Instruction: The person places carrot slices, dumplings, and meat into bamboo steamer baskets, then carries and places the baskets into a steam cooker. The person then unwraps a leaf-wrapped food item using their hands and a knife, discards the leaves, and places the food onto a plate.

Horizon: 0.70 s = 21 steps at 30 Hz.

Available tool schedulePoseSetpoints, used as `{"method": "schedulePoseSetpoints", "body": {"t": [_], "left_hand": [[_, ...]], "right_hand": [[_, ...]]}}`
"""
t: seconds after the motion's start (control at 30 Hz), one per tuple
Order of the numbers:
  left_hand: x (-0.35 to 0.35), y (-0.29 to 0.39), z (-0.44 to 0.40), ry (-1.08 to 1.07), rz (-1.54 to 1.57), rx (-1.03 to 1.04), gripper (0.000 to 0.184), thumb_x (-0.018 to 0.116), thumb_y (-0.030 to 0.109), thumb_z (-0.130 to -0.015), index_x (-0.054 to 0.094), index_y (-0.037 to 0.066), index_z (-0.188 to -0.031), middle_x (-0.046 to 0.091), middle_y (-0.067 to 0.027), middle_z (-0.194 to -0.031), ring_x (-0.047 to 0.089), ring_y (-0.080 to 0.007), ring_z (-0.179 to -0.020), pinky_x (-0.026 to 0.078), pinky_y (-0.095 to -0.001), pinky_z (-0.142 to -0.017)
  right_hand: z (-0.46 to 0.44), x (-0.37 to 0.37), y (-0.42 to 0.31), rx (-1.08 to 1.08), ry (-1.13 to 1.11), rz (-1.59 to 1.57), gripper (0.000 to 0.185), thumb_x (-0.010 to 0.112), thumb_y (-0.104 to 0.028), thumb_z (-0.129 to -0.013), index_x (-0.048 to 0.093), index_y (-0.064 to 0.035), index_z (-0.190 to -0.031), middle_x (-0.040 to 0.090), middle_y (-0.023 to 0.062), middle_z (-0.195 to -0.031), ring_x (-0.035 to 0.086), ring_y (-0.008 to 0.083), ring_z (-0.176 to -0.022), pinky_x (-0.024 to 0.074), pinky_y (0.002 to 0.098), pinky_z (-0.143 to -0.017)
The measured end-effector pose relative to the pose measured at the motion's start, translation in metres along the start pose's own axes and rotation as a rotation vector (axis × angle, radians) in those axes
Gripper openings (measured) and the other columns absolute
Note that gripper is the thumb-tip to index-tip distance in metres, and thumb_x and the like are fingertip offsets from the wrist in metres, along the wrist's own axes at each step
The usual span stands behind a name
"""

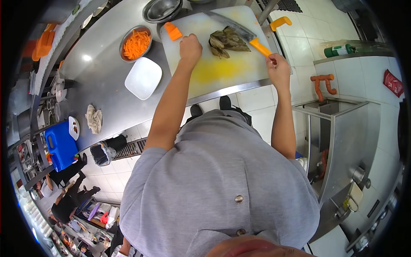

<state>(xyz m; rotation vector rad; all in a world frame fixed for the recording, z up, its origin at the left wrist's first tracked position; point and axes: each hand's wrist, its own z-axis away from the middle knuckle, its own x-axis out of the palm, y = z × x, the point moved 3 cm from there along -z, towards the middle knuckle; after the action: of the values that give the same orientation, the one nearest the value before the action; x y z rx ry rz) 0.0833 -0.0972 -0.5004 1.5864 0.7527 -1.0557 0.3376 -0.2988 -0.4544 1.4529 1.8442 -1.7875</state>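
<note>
My left hand (190, 48) is closed over the white cutting board (201, 88), beside an orange carrot piece (173, 31). Whatever its curled fingers hold, if anything, is hidden. At the board's right edge, my right hand (278, 67) has its fingers closed at the end of the yellow handle of a kitchen knife (239, 30). The blade lies slanted across the top of the board. Between my hands and against the blade rests a bundle of folded, brownish-green leaves (229, 41). A yellow stain marks the board below it.
Left of the board on the steel counter (102, 77) stand a metal bowl of carrot strips (136, 43), a white square dish (143, 78) and stacked metal bowls (162, 9). A crumpled cloth (93, 119) and a blue jug (61, 145) are farther left. Other people are at lower left.
</note>
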Motion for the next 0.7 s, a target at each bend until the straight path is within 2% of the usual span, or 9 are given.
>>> {"method": "schedulePoseSetpoints", "body": {"t": [0.07, 0.17, 0.23, 0.33, 0.47, 0.53, 0.57, 0.6, 0.7], "left_hand": [[0.001, -0.007, 0.001, -0.072, -0.034, 0.011, 0.023, 0.064, 0.009, -0.077, 0.064, -0.004, -0.096, 0.065, -0.0300, -0.095, 0.065, -0.0462, -0.090, 0.053, -0.0508, -0.080], [-0.004, -0.025, -0.002, -0.025, -0.061, 0.106, 0.023, 0.066, 0.011, -0.075, 0.066, 0.000, -0.095, 0.068, -0.0239, -0.090, 0.067, -0.0403, -0.087, 0.054, -0.0474, -0.078], [-0.032, -0.036, 0.002, 0.018, 0.122, 0.106, 0.017, 0.065, 0.009, -0.075, 0.069, 0.002, -0.090, 0.067, -0.0234, -0.085, 0.067, -0.0402, -0.083, 0.054, -0.0450, -0.075], [-0.082, -0.066, -0.003, 0.232, 0.184, 0.169, 0.017, 0.066, 0.012, -0.073, 0.071, 0.004, -0.087, 0.068, -0.0180, -0.077, 0.067, -0.0373, -0.072, 0.053, -0.0432, -0.069], [-0.147, -0.099, -0.030, 0.307, 0.008, 0.140, 0.014, 0.065, 0.014, -0.076, 0.072, 0.005, -0.084, 0.069, -0.0172, -0.077, 0.067, -0.0369, -0.072, 0.053, -0.0434, -0.067], [-0.131, -0.115, -0.046, 0.189, -0.172, 0.255, 0.017, 0.067, 0.019, -0.079, 0.072, 0.005, -0.085, 0.069, -0.0175, -0.078, 0.068, -0.0361, -0.075, 0.053, -0.0442, -0.067], [-0.119, -0.100, -0.040, 0.106, -0.135, 0.305, 0.022, 0.068, 0.026, -0.081, 0.073, 0.005, -0.087, 0.070, -0.0193, -0.082, 0.068, -0.0368, -0.079, 0.053, -0.0462, -0.069], [-0.094, -0.089, -0.031, 0.001, -0.003, 0.171, 0.025, 0.068, 0.029, -0.082, 0.073, 0.006, -0.090, 0.070, -0.0201, -0.086, 0.069, -0.0371, -0.081, 0.054, -0.0464, -0.073], [-0.052, -0.034, 0.005, -0.337, -0.068, -0.088, 0.034, 0.069, 0.034, -0.080, 0.072, 0.002, -0.091, 0.070, -0.0228, -0.097, 0.068, -0.0386, -0.090, 0.054, -0.0450, -0.084]], "right_hand": [[0.002, -0.003, 0.002, 0.030, -0.004, -0.002, 0.014, 0.067, -0.011, -0.084, 0.066, 0.0001, -0.092, 0.067, 0.0160, -0.085, 0.064, 0.0292, -0.075, 0.0513, 0.0389, -0.071], [0.000, -0.007, 0.008, 0.061, 0.006, -0.031, 0.014, 0.067, -0.011, -0.084, 0.067, -0.0003, -0.093, 0.067, 0.0151, -0.083, 0.064, 0.0277, -0.073, 0.0514, 0.0379, -0.069], [-0.002, -0.010, 0.012, 0.074, 0.021, -0.061, 0.014, 0.068, -0.012, -0.084, 0.067, -0.0005, -0.093, 0.068, 0.0148, -0.083, 0.064, 0.0271, -0.072, 0.0514, 0.0375, -0.068], [-0.005, -0.019, 0.017, 0.086, 0.069, -0.058, 0.015, 0.068, -0.013, -0.085, 0.067, -0.0002, -0.094, 0.068, 0.0146, -0.083, 0.064, 0.0261, -0.071, 0.0512, 0.0370, -0.067], [-0.005, -0.027, 0.023, 0.165, 0.043, 0.002, 0.015, 0.067, -0.014, -0.086, 0.066, 0.0005, -0.091, 0.067, 0.0149, -0.079, 0.064, 0.0251, -0.070, 0.0505, 0.0362, -0.066], [-0.003, -0.025, 0.024, 0.211, -0.008, 0.050, 0.015, 0.067, -0.014, -0.087, 0.066, 0.0005, -0.091, 0.067, 0.0149, -0.078, 0.064, 0.0247, -0.069, 0.0503, 0.0361, -0.066], [-0.005, -0.024, 0.021, 0.168, 0.016, 0.026, 0.015, 0.067, -0.014, -0.087, 0.066, 0.0006, -0.090, 0.066, 0.0149, -0.077, 0.063, 0.0247, -0.067, 0.0500, 0.0361, -0.065], [-0.004, -0.023, 0.018, 0.127, 0.035, 0.001, 0.014, 0.066, -0.013, -0.087, 0.065, 0.0006, -0.090, 0.066, 0.0150, -0.076, 0.062, 0.0248, -0.065, 0.0497, 0.0361, -0.064], [0.008, -0.023, 0.020, 0.108, 0.066, -0.070, 0.016, 0.068, -0.016, -0.086, 0.063, -0.0003, -0.084, 0.063, 0.0152, -0.071, 0.060, 0.0263, -0.061, 0.0487, 0.0373, -0.062]]}}
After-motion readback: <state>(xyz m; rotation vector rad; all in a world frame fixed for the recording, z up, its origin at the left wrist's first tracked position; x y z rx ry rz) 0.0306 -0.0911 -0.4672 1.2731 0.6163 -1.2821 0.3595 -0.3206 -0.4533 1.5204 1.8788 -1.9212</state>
